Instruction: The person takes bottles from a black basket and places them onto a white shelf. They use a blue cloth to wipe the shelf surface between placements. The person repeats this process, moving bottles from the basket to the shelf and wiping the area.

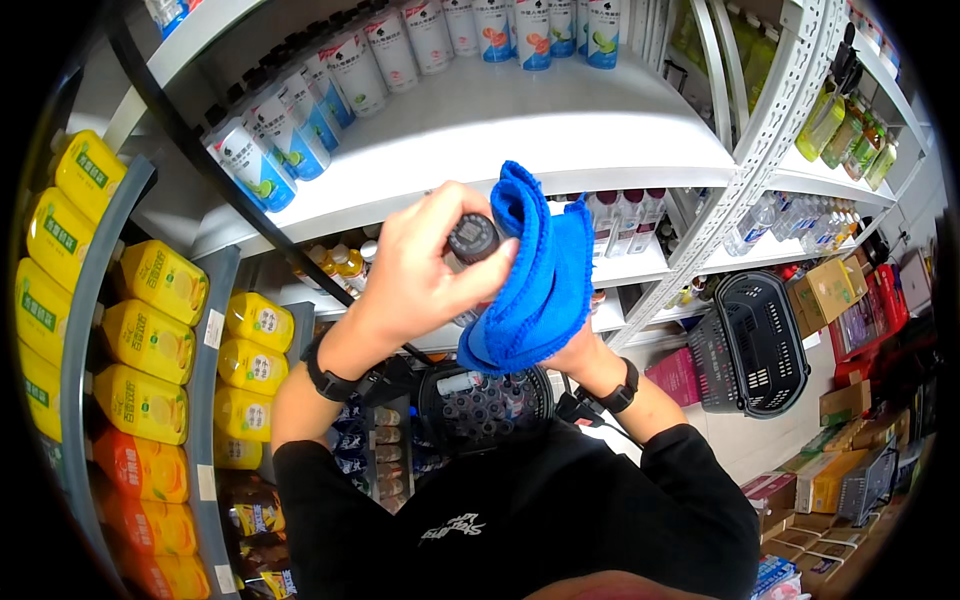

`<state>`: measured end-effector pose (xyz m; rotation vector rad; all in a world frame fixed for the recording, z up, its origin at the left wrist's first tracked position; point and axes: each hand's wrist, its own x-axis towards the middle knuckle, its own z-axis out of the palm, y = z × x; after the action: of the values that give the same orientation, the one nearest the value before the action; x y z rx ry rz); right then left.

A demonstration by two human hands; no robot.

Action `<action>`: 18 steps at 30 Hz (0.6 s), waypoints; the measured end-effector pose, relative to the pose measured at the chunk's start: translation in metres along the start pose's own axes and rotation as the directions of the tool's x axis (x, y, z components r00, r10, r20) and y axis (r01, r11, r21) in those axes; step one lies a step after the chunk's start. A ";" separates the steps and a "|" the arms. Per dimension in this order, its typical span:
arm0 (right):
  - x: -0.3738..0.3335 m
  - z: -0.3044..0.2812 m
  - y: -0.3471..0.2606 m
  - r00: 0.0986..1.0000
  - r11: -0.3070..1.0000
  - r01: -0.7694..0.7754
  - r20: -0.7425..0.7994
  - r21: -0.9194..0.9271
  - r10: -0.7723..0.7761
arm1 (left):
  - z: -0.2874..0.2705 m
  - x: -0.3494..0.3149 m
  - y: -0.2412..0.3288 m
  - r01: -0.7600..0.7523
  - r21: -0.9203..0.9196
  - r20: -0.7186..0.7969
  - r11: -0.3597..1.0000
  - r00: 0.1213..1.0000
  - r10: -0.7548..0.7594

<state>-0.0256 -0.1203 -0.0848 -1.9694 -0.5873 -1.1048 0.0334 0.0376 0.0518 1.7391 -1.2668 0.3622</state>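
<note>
My left hand [410, 260] grips a bottle near its black cap [473, 238], thumb and fingers closed around it. Most of that bottle is hidden behind the hand and a folded blue cloth [545, 280]. From below and behind, my right hand [575, 355] holds the cloth against the bottle's side; its fingers are largely covered. Both hands are in front of the edge of a white shelf [560, 130]. Beneath them, close to my body, a black basket [428, 410] contains several dark-capped bottles [490, 412].
White-and-blue bottles [285, 130] line the shelf's back and left. Large yellow jugs [150, 340] fill a rack at the left. A dark plastic basket [760, 340] stands on the floor at right, near cardboard boxes [825, 292]. A perforated metal post [735, 190] rises right of my hands.
</note>
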 end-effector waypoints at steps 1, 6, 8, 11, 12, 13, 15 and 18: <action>0.002 -0.003 0.004 1.000 1.000 -0.011 0.017 -0.001 0.011 | -0.004 0.006 0.000 0.032 -0.012 0.000 0.999 1.000 -0.032; 0.003 -0.028 0.045 0.998 0.984 0.060 0.021 -0.169 -0.057 | -0.013 0.054 -0.005 0.017 0.073 -0.076 0.997 0.997 -0.012; 0.008 -0.056 0.072 0.995 0.977 0.096 -0.008 -0.191 -0.099 | -0.017 0.083 -0.014 -0.013 0.107 -0.133 0.994 0.991 0.027; 0.013 -0.104 0.117 0.971 0.850 0.127 -0.111 -0.511 -0.212 | -0.019 0.141 -0.033 -0.061 0.115 -0.182 0.992 0.980 0.081; 0.023 -0.122 0.125 0.966 0.817 0.068 -0.167 -0.572 -0.197 | -0.017 0.157 -0.037 -0.030 0.126 -0.183 0.992 0.982 0.053; 0.037 -0.140 0.125 0.967 0.772 0.025 -0.179 -0.635 -0.179 | -0.012 0.175 -0.046 -0.019 0.106 -0.163 0.994 0.986 0.037; 0.058 -0.165 0.137 0.971 0.706 -0.056 -0.204 -0.706 -0.127 | 0.005 0.204 -0.064 0.002 0.131 -0.143 0.991 0.990 0.017; 0.064 -0.181 0.158 0.967 0.785 -0.183 -0.252 -0.591 0.035 | 0.033 0.248 -0.093 -0.154 0.313 -0.102 0.937 0.976 0.195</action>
<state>0.0282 -0.3585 -0.0380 -2.3244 0.0377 -1.5590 0.2109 -0.1316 0.1575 1.8247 -1.3255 0.8006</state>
